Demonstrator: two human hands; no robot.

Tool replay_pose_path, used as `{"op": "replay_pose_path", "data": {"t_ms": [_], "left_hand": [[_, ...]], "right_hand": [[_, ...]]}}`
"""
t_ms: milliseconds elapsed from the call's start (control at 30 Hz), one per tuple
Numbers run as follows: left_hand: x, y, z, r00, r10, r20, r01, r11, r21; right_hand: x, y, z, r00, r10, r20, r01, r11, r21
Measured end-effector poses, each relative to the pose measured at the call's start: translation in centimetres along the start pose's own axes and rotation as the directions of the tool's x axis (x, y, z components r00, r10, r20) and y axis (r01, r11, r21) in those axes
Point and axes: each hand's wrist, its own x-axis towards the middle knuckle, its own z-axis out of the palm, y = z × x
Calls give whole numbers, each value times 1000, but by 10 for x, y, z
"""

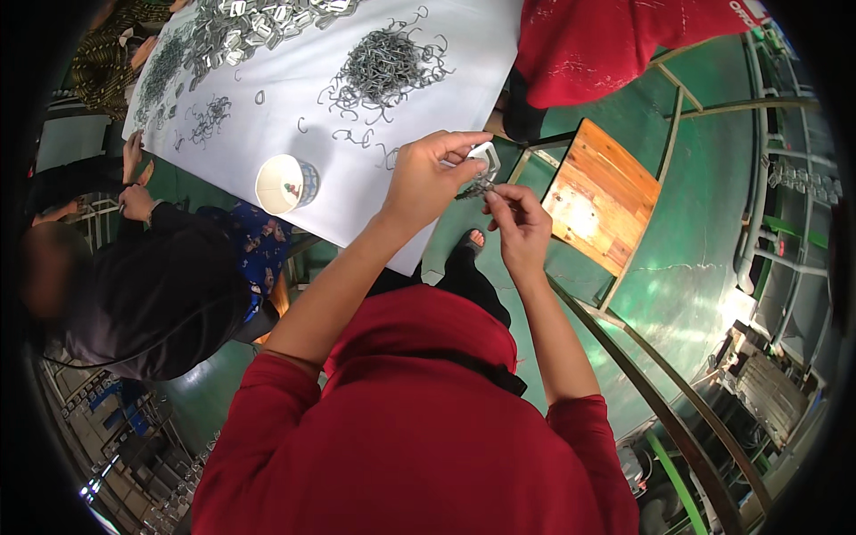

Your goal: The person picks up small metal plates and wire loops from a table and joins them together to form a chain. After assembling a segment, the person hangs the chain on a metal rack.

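My left hand [426,176] is closed at the right edge of the white table, its thumb and fingers pinching a pale metal plate with a slot [486,153]. Just below the plate, dark metal wire pieces [475,188] bunch between my two hands; their exact shape is too small to make out. My right hand [522,221] pinches the lower right end of these wire pieces. A heap of bent wire hooks [388,67] lies on the table beyond my left hand, with several loose hooks [357,137] nearer to it.
A paper cup [308,185] stands at the near table edge [339,218]. Metal plates [259,27] are piled at the far left. A wooden-topped stool [602,196] is to the right. One person [169,294] works at left; another in red [606,45] is across the corner.
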Motion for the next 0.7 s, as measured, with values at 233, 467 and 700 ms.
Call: {"op": "replay_pose_path", "data": {"t_ms": [233,467,700], "left_hand": [[-14,10,18,991,-31,-130,40,997,72],[-23,-5,16,975,85,-207,-44,980,197],[-24,-21,17,927,309,-213,-189,875,445]], "right_hand": [[1,5,-1,1000,1,18,0,997,-78],[3,13,8,999,33,35,-27,989,-142],[10,21,-8,967,76,243,8,944,-330]]}}
